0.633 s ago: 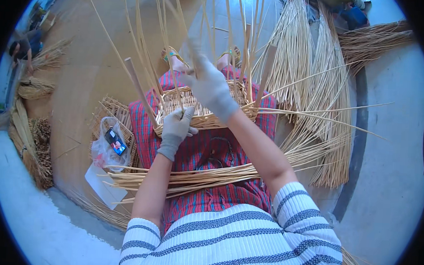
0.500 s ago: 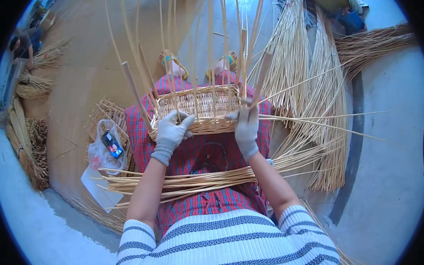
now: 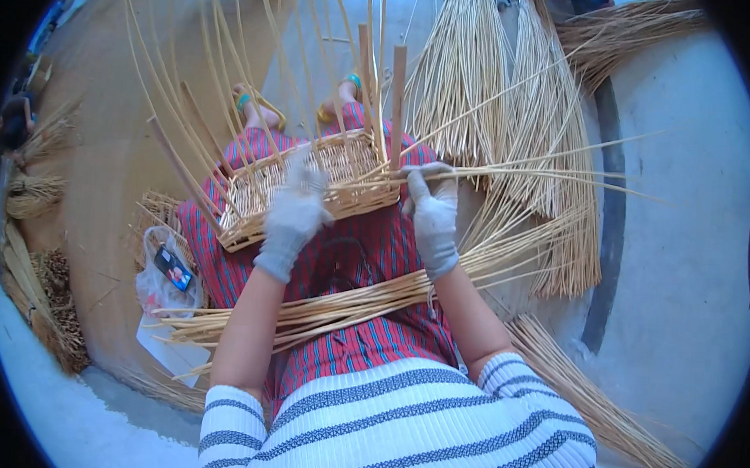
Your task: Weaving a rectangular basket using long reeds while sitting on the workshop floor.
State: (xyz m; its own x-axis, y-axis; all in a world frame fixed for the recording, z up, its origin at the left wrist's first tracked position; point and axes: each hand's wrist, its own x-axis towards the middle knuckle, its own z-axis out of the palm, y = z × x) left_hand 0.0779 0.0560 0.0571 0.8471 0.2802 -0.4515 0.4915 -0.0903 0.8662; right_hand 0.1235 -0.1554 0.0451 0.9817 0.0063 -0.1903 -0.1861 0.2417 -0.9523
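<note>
A half-woven wicker basket [image 3: 309, 204] rests tilted on my lap, its left end lower than its right. Thick corner sticks [image 3: 397, 109] and tall thin upright canes [image 3: 304, 43] rise from its rim. My right hand [image 3: 433, 224], in a pale knitted glove, is closed around several long wicker strands [image 3: 528, 171] just outside the right corner stick; they stretch out to the right. My left hand [image 3: 292, 218], gloved too, is over the basket's near side. Motion smears its fingers, so their grip is unclear.
A bundle of loose canes [image 3: 346, 310] lies across my lap. Large cane bundles [image 3: 465, 79] cover the floor ahead right. A plastic bag [image 3: 165, 285] with a phone [image 3: 173, 269] on it sits at my left. Another person [image 3: 16, 122] is far left.
The basket has shifted left in the picture and tilted, its right end now higher. My right hand has come off the corner and grips the strands beside it. My left hand moves over the near rim.
</note>
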